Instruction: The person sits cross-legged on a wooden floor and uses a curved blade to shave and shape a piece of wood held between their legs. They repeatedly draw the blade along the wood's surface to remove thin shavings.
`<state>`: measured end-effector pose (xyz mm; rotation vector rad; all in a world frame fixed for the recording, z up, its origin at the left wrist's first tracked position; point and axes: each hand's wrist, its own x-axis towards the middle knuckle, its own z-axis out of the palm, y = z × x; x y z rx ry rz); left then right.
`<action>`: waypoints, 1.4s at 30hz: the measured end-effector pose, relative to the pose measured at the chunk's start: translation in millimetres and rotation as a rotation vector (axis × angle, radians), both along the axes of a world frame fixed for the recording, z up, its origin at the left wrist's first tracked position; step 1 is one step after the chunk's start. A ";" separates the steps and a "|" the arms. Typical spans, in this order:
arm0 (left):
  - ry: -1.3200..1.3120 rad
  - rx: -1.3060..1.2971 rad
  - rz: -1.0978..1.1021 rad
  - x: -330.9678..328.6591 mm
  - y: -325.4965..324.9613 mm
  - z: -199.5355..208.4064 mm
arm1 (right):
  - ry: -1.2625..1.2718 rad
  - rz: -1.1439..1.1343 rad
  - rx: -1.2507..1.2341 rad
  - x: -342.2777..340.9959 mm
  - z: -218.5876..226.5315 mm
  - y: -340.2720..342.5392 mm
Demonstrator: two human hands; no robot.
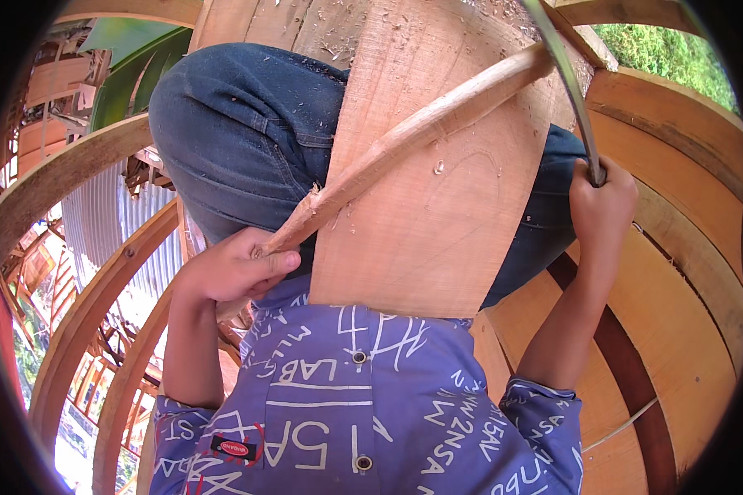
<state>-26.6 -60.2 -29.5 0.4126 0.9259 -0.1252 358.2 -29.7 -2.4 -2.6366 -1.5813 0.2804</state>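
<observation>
My left hand (238, 268) is closed round the near end of a rough wooden stick (421, 136). The stick slants up and to the right above a wide, flat wooden board (437, 214), which lies between my legs and reaches to my shirt. Close to my left hand, the stick's surface is splintered. In my right fist (604, 202) is a machete (571, 87), its long blade seen nearly edge-on and running out of the top of the view. The blade passes by the stick's far end; I cannot tell whether they touch. The machete's handle is mostly hidden in my fingers.
A few wood shavings (439, 167) lie on the board, with more chips on the planks (305, 29) beyond. Curved wooden ribs (99, 297) stand at the left, and planking (677, 305) rises at the right. My bent knees (231, 132) flank the board.
</observation>
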 end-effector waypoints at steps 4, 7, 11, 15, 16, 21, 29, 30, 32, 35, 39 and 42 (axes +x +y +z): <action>0.006 -0.005 -0.060 11.4 11.5 1.4 | 0.102 -0.010 -0.113 -15.6 8.2 -10.6; -0.044 -0.028 -0.042 7.5 10.4 -3.6 | 0.135 0.232 -0.100 -48.7 2.2 -21.5; -0.039 -0.032 -0.030 7.6 12.1 2.0 | 0.060 0.387 -0.091 -57.0 0.6 -15.7; -0.054 -0.047 -0.049 11.8 11.3 -2.7 | 0.021 0.345 -0.038 -38.9 3.6 -23.1; -0.053 -0.047 -0.050 11.6 11.1 -3.0 | -0.019 0.321 -0.029 -31.1 3.3 -22.1; -0.046 -0.047 -0.084 9.6 13.5 -1.9 | -0.065 0.115 -0.026 1.8 4.7 -16.8; -0.081 -0.039 -0.064 4.7 11.7 -7.4 | 0.098 0.227 -0.077 -52.4 -4.3 -22.1; -0.077 -0.027 -0.048 3.7 9.8 -6.7 | 0.075 0.229 -0.101 -47.3 -2.9 -19.4; -0.038 -0.002 -0.060 9.7 11.5 -1.9 | 0.025 0.230 -0.147 -39.9 -0.6 -15.8; -0.014 0.019 -0.100 9.3 11.6 -4.2 | -0.016 0.251 -0.041 -27.1 1.4 -20.1; -0.012 0.014 -0.100 6.3 8.3 -2.8 | -0.086 0.058 -0.009 23.3 -3.1 -21.6; -0.033 0.016 -0.136 10.3 14.3 -4.8 | -0.027 0.001 -0.024 36.8 -1.9 -23.8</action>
